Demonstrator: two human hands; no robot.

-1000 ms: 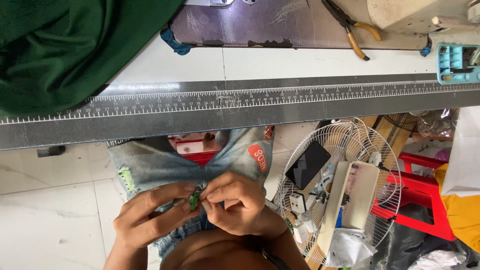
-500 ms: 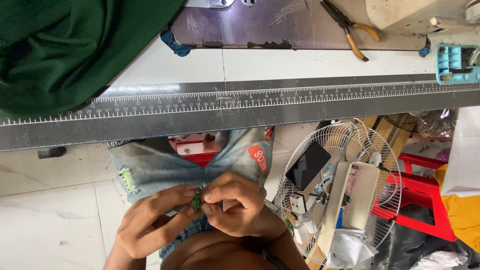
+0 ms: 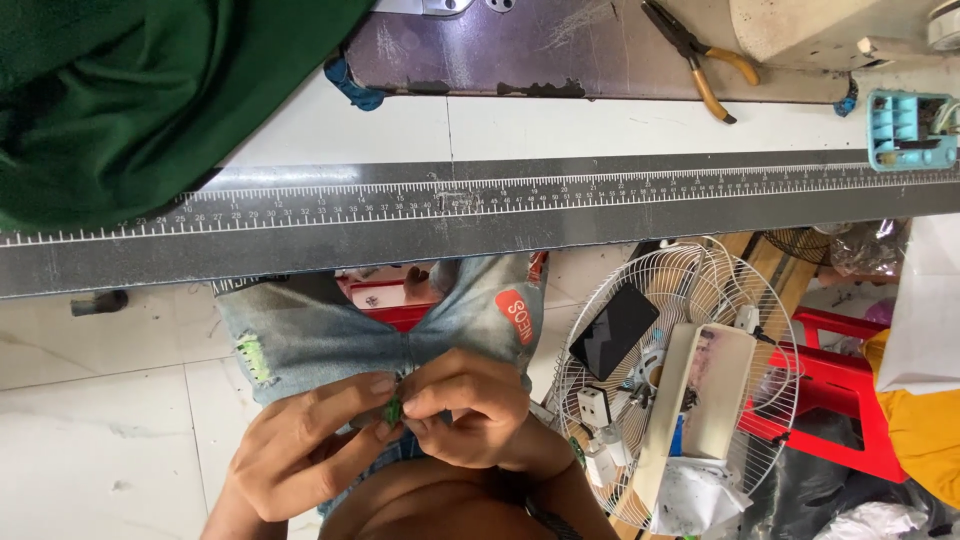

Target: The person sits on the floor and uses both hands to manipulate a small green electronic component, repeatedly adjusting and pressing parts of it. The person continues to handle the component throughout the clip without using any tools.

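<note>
Low in the view, a tiny green piece (image 3: 393, 411), too small to tell its make, sits pinched between both hands just above the person's lap. Left hand (image 3: 305, 455) comes from the lower left, its long fingers (image 3: 345, 400) curled in so thumb and forefinger close on the green piece. Right hand (image 3: 470, 405) is balled above it, knuckles up, fingertips pressed tight to the same piece, so the two hands touch there. Behind them lie faded denim shorts (image 3: 320, 335), soft and worn, with a frayed green-stained rip on one leg and a red rounded patch (image 3: 518, 316) on the other. Beyond the knees runs the bench edge, a long dark metal ruler (image 3: 480, 215) with fine white marks, flat and straight across the view. On the white bench (image 3: 330, 130) behind it a heap of dark green cloth (image 3: 130, 90) falls in matte folds at the left; pliers (image 3: 700, 60) with yellow grips lie on a scuffed metal plate (image 3: 500, 50); a small teal plastic box (image 3: 910, 130) sits at the right. Under the bench, right of the hands, a round white wire fan (image 3: 670, 390) lies on the pale tiled floor (image 3: 90, 440), beside a red plastic stool (image 3: 840, 390).
</note>
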